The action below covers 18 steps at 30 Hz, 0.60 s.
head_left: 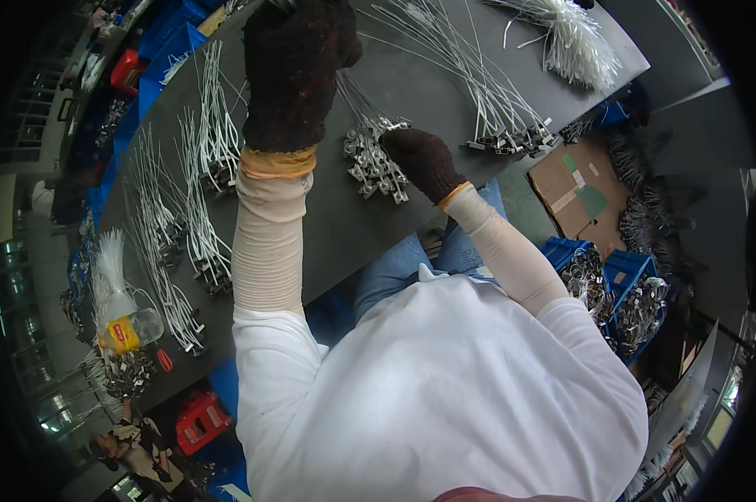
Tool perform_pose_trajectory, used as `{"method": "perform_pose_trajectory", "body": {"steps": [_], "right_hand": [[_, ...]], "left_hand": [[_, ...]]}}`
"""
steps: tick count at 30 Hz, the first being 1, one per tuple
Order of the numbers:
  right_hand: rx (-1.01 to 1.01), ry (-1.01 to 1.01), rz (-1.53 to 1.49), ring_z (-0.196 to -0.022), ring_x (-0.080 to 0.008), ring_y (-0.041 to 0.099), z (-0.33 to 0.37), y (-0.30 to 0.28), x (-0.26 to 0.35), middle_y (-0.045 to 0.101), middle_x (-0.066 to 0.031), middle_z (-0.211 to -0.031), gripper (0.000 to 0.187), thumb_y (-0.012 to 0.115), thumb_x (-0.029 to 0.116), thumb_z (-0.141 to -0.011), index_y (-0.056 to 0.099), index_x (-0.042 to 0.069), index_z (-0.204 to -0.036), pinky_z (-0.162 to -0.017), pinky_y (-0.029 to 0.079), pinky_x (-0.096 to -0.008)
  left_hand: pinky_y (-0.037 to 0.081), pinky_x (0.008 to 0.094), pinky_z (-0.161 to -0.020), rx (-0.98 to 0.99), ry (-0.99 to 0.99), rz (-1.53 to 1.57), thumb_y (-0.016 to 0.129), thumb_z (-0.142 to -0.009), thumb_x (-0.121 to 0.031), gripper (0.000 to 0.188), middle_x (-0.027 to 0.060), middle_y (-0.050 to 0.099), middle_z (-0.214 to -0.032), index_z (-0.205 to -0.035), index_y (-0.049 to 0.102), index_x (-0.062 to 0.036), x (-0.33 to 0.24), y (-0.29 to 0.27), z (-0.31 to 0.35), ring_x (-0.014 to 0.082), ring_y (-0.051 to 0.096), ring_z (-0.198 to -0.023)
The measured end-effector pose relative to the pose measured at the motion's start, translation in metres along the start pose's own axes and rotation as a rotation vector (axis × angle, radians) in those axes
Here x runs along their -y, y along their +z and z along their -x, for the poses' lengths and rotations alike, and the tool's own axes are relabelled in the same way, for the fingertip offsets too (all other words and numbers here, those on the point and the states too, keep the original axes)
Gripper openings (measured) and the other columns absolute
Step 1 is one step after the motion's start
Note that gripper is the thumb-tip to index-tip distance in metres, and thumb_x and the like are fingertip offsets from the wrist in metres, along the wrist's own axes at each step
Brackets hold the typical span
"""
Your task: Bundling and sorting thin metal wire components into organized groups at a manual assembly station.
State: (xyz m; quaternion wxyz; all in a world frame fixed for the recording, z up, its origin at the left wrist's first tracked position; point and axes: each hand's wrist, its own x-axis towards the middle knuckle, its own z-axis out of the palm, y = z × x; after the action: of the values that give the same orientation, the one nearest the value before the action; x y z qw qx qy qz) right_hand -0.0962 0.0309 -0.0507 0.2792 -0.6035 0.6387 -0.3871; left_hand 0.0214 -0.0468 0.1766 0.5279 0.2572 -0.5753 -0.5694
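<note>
My left hand (293, 79), in a dark knitted glove with an orange cuff, is closed like a fist at the top of the view. A bit of something pale shows at its upper edge, too cut off to name. My right hand (424, 163), gloved alike, has its fingers curled against a bunch of small metal clips (374, 163) on the dark table (344, 243). What lies between those fingertips is hidden. Thin white wires (357, 96) run from these clips up toward my left hand.
More wires with metal ends (512, 134) lie to the right, and several bunches (206, 226) at left. A white wire bundle (583, 50) is at the far right, a plastic bottle (135, 330) at the left edge. Blue crates (633, 263) and flattened cardboard (579, 197) lie off the table's right.
</note>
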Motion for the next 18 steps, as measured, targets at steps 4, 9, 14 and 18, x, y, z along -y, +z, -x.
{"method": "perform_pose_trajectory", "body": {"steps": [4,9,14,18], "right_hand": [[0.018,-0.034,-0.006,-0.094,-0.0284,0.071,0.001,-0.001,-0.011,0.072,-0.0132,-0.103,0.025,0.065,0.024,-0.092,0.071,0.012,-0.114,-0.081,0.055,-0.0362],[-0.044,-0.050,-0.034,-0.091,-0.0273,0.071,0.010,-0.015,0.010,0.072,-0.0131,-0.100,0.023,0.063,0.023,-0.093,0.071,0.011,-0.112,-0.079,0.055,-0.0363],[0.192,-0.276,0.414,-0.078,-0.0364,0.068,0.041,-0.013,0.018,0.070,-0.0148,-0.090,0.026,0.056,0.025,-0.094,0.065,0.011,-0.114,-0.068,0.054,-0.0461],[0.476,-0.071,0.533,-0.074,-0.0388,0.068,0.062,0.024,0.013,0.069,-0.0196,-0.087,0.036,0.053,0.023,-0.094,0.054,0.012,-0.129,-0.066,0.054,-0.0493]], "left_hand": [[0.025,0.0252,-0.044,-0.035,-0.034,-0.067,0.057,-0.102,-0.032,0.036,-0.0064,0.039,-0.052,-0.096,0.068,0.0016,-0.003,0.004,0.003,0.0046,0.030,-0.043],[0.025,0.0245,-0.044,-0.003,-0.034,0.011,0.058,-0.101,-0.030,0.034,-0.0075,0.039,-0.053,-0.097,0.068,0.0015,0.005,-0.013,-0.001,0.0037,0.032,-0.043],[0.025,0.0245,-0.044,0.028,-0.046,0.022,0.059,-0.101,-0.029,0.031,-0.0078,0.040,-0.053,-0.096,0.069,0.0006,-0.005,0.003,-0.004,0.0031,0.033,-0.044],[0.025,0.0245,-0.044,0.007,-0.019,-0.013,0.059,-0.101,-0.028,0.030,-0.0078,0.040,-0.053,-0.094,0.069,-0.0001,-0.002,-0.002,-0.001,0.0030,0.032,-0.044]]}}
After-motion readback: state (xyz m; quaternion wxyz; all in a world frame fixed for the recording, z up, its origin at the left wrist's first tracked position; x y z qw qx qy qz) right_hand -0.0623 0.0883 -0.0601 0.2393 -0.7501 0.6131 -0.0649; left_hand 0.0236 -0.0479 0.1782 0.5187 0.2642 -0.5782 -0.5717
